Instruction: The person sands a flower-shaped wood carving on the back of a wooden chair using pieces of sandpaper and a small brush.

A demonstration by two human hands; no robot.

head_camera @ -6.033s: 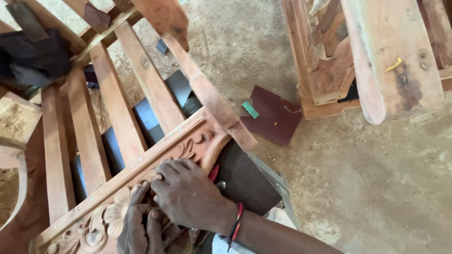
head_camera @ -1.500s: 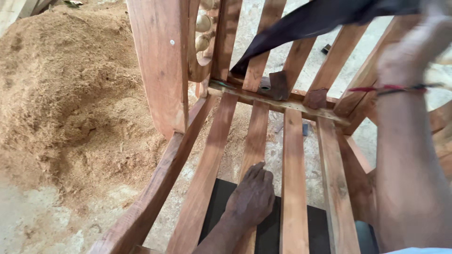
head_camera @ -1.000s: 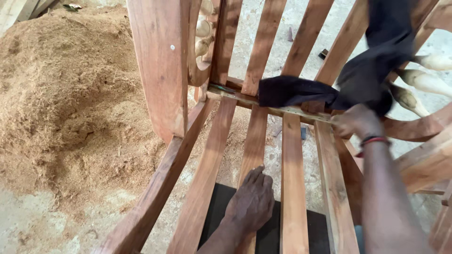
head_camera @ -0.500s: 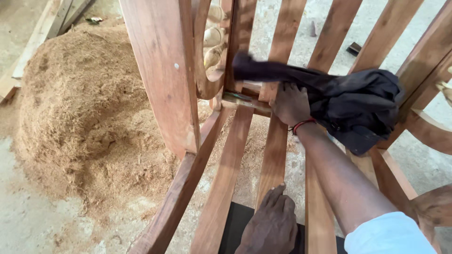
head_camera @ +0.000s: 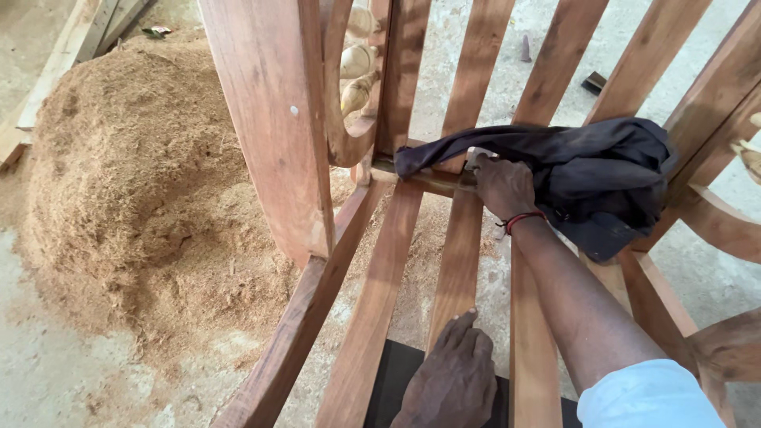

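A person leans over a slatted wooden chair frame (head_camera: pixel 372 317) of reddish-brown wood. The right hand (head_camera: pixel 504 187) reaches to the far crossbar (head_camera: pixel 432 179), its fingers (head_camera: pixel 485 168) curled and pressed onto a dark cloth (head_camera: pixel 587 174) that drapes over the bar and bunches to the right. The left hand (head_camera: pixel 453 380) rests near the viewer on a slat (head_camera: pixel 458 269), fingers close together and flat, holding nothing. A big heap of sawdust (head_camera: pixel 135 174) lies on the concrete floor (head_camera: pixel 47 372) to the left.
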